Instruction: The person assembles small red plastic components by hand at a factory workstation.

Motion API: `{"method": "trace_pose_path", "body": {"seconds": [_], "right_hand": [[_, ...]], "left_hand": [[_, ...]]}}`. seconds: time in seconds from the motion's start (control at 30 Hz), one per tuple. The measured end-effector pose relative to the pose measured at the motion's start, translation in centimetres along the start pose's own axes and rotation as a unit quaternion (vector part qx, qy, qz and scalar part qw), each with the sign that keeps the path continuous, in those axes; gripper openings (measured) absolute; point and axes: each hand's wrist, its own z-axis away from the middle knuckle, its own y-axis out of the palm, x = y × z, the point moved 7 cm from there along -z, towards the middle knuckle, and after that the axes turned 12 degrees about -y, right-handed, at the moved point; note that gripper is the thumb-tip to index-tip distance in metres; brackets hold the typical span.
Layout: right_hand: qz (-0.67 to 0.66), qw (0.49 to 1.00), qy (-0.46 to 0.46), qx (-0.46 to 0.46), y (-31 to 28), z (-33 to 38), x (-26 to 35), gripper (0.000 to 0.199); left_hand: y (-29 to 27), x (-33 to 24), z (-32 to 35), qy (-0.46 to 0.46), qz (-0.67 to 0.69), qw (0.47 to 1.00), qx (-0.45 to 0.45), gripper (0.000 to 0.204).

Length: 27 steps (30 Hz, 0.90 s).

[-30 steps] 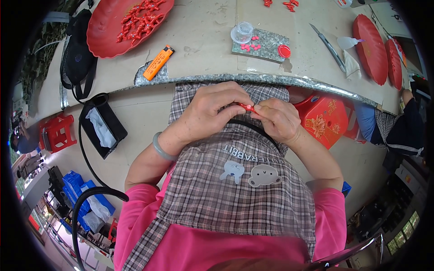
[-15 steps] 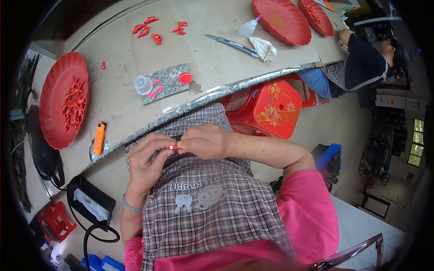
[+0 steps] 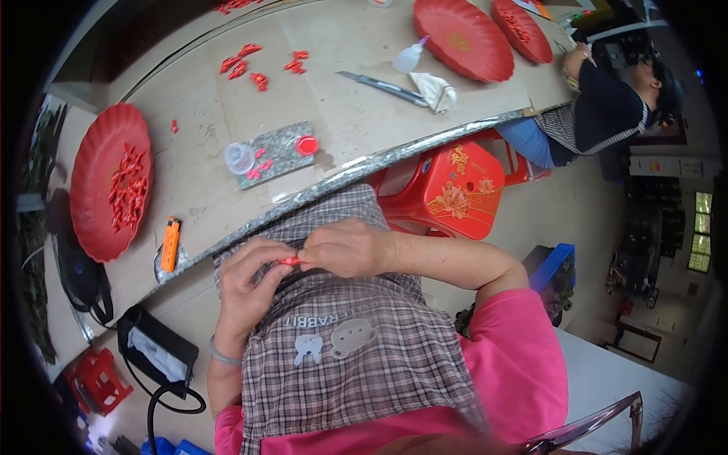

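Observation:
Close over my plaid-aproned lap, a small glossy red piece (image 3: pixel 290 261) sits pinched between the fingers of my left hand (image 3: pixel 252 279). My right hand (image 3: pixel 347 249) meets it from the other side, fingers closed at the piece's right end; whether they grip a separate part is hidden. On the table edge beyond is a grey speckled stone slab (image 3: pixel 280 142), bearing a clear little jar (image 3: pixel 240 158), a round red lid (image 3: pixel 306 145) and several pink bits (image 3: pixel 259 168). An orange lighter (image 3: pixel 171 244) lies left of my hands.
A scalloped red tray (image 3: pixel 87 171) holds many small red pieces at left. Red figures (image 3: pixel 237 69), a utility knife (image 3: pixel 383 88), white cloth (image 3: pixel 437 95), squeeze bottle (image 3: pixel 408 58) and large red tray (image 3: pixel 489 57) lie farther back. A red stool (image 3: pixel 485 155) and another person (image 3: pixel 610 95) are at right.
The view has shifted slightly, so the table and its things sit a little differently. The red piece has turned a little between my fingers; both hands stay closed together at it.

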Motion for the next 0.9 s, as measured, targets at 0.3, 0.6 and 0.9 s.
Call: {"method": "trace_pose_path", "body": {"seconds": [0.3, 0.6, 0.9], "right_hand": [[0.017, 0.999, 0.026, -0.013, 0.0, 1.3, -0.5, 0.021], [-0.013, 0.995, 0.096, -0.015, 0.2, 0.1, -1.3, 0.025], [-0.07, 0.971, 0.218, -0.071, 0.3, 0.5, -2.3, 0.018]], "left_hand": [[0.7, 0.1, -0.7, 0.034, -0.038, 0.998, 0.02, 0.013], [-0.2, -0.5, 0.0, 0.112, -0.061, 0.991, -0.045, 0.017], [-0.6, -1.3, 0.2, 0.141, -0.094, 0.984, -0.062, 0.035]]}}
